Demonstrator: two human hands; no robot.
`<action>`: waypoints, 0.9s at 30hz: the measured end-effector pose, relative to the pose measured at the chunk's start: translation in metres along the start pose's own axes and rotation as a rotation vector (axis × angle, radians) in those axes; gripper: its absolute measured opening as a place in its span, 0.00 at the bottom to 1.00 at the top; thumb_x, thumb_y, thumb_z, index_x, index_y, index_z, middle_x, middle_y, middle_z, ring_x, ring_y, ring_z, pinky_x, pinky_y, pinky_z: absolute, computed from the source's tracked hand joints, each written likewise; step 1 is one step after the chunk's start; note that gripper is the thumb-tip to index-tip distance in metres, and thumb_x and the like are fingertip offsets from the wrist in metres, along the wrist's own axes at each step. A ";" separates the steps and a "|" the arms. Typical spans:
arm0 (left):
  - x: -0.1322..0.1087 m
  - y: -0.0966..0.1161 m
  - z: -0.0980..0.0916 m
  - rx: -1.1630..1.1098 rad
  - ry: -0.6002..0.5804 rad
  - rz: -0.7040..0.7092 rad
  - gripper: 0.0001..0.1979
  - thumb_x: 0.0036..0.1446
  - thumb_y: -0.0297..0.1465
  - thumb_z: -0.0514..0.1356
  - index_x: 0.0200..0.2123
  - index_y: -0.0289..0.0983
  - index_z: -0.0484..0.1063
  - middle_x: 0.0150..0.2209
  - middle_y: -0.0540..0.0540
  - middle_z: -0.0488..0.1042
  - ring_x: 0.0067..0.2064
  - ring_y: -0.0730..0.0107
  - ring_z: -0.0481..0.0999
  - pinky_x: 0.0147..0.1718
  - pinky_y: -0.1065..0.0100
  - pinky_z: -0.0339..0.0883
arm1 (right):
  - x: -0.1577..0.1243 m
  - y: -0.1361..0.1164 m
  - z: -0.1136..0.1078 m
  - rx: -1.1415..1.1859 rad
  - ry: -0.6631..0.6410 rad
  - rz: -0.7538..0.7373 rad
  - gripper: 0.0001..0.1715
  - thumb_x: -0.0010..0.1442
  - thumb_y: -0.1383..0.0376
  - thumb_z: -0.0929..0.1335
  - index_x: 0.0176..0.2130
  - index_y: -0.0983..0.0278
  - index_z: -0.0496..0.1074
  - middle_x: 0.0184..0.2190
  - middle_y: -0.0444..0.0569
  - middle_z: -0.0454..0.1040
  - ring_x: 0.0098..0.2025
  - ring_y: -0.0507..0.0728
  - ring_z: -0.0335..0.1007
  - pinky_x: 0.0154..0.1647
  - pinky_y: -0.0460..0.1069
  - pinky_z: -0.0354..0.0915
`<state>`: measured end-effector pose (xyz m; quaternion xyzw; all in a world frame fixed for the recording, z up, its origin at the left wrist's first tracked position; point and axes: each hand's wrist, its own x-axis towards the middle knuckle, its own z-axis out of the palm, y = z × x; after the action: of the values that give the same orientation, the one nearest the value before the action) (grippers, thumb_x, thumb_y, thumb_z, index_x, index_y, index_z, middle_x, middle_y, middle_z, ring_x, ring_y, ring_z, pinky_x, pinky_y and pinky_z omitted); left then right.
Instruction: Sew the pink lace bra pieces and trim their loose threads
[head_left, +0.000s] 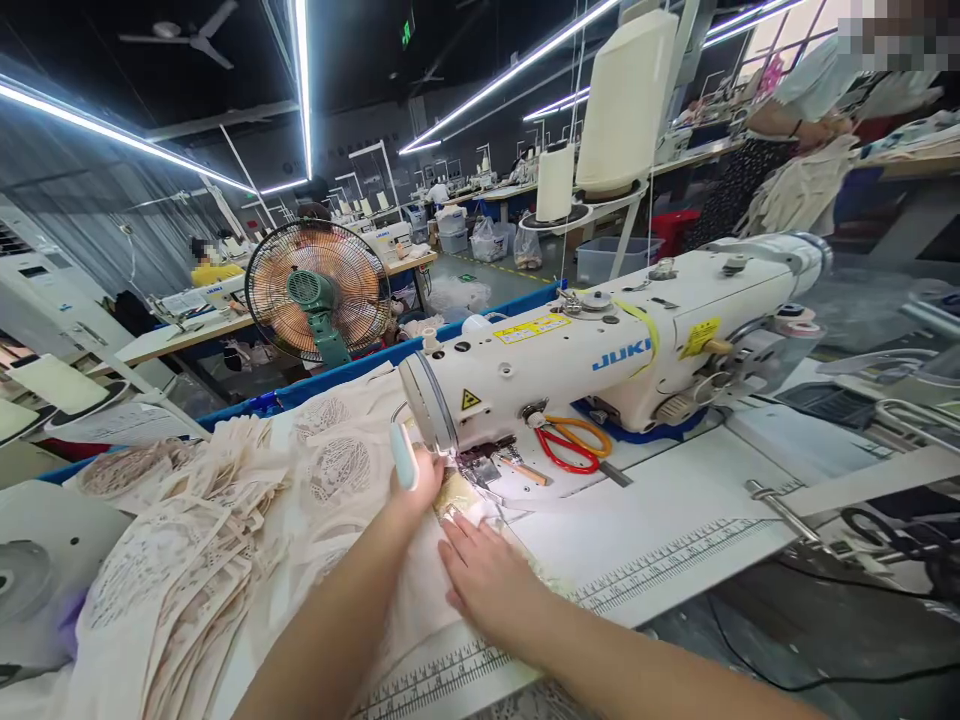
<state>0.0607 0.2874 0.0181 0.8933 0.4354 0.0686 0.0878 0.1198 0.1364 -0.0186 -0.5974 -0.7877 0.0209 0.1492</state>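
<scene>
A white sewing machine [540, 350] lies across the table, its needle end over a piece of pale cream fabric [412, 580]. My left hand [421, 482] is at the fabric beside the needle area, partly behind a pale lever-like part [405, 455]; its fingers are mostly hidden. On the near side, my right hand [487, 575] rests flat on the fabric, fingers stretched towards the needle. Bright lamp light falls on the cloth between the hands. Scissors with red and orange handles [574, 445] lie against the machine base.
Cream lace garment pieces [187, 560] are heaped on the left. A ruler strip [660, 565] runs along the table's front. Behind stands a fan [319, 290]; thread cones [626, 100] rise above the machine. Another person [802, 130] handles cloth at the far right.
</scene>
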 end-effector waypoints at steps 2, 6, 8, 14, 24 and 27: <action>-0.006 -0.005 -0.006 -0.022 0.056 0.045 0.13 0.60 0.27 0.47 0.43 0.33 0.68 0.39 0.39 0.74 0.44 0.60 0.73 0.44 0.61 0.66 | 0.006 0.013 -0.005 0.045 -0.010 -0.181 0.26 0.59 0.58 0.65 0.52 0.71 0.66 0.57 0.61 0.64 0.59 0.65 0.56 0.57 0.60 0.54; -0.043 -0.011 -0.020 -0.079 0.016 0.253 0.14 0.62 0.31 0.45 0.41 0.37 0.69 0.39 0.44 0.74 0.42 0.65 0.73 0.43 0.65 0.68 | 0.022 0.040 -0.018 0.109 -0.037 -0.397 0.24 0.54 0.58 0.69 0.48 0.66 0.70 0.51 0.53 0.70 0.55 0.61 0.60 0.57 0.55 0.55; -0.061 -0.013 -0.019 -0.133 -0.068 0.415 0.14 0.62 0.32 0.45 0.46 0.39 0.67 0.42 0.45 0.74 0.43 0.67 0.73 0.43 0.67 0.68 | 0.024 0.045 -0.018 0.126 -0.032 -0.406 0.20 0.53 0.58 0.70 0.44 0.65 0.72 0.45 0.51 0.74 0.53 0.61 0.63 0.58 0.55 0.53; -0.076 -0.019 0.002 0.018 0.012 0.579 0.20 0.63 0.34 0.47 0.55 0.34 0.60 0.53 0.39 0.69 0.54 0.56 0.67 0.51 0.55 0.63 | -0.011 0.049 -0.009 0.138 0.032 -0.259 0.22 0.58 0.62 0.66 0.51 0.69 0.69 0.53 0.56 0.69 0.58 0.63 0.59 0.59 0.57 0.55; -0.067 -0.012 0.012 0.085 0.124 0.630 0.19 0.61 0.35 0.49 0.47 0.28 0.68 0.50 0.33 0.70 0.50 0.54 0.70 0.48 0.56 0.67 | -0.047 0.056 0.000 0.087 0.188 -0.120 0.21 0.60 0.62 0.64 0.52 0.67 0.68 0.55 0.56 0.68 0.57 0.63 0.61 0.58 0.63 0.58; -0.065 -0.014 0.013 0.118 0.132 0.670 0.19 0.61 0.35 0.49 0.50 0.30 0.67 0.53 0.35 0.69 0.50 0.54 0.70 0.47 0.55 0.68 | -0.043 0.055 -0.001 0.104 0.169 -0.138 0.23 0.60 0.61 0.64 0.52 0.67 0.68 0.54 0.57 0.68 0.57 0.63 0.62 0.59 0.63 0.56</action>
<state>0.0129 0.2432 -0.0006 0.9839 0.1256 0.1258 -0.0196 0.1818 0.1107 -0.0380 -0.5327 -0.8095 0.0009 0.2468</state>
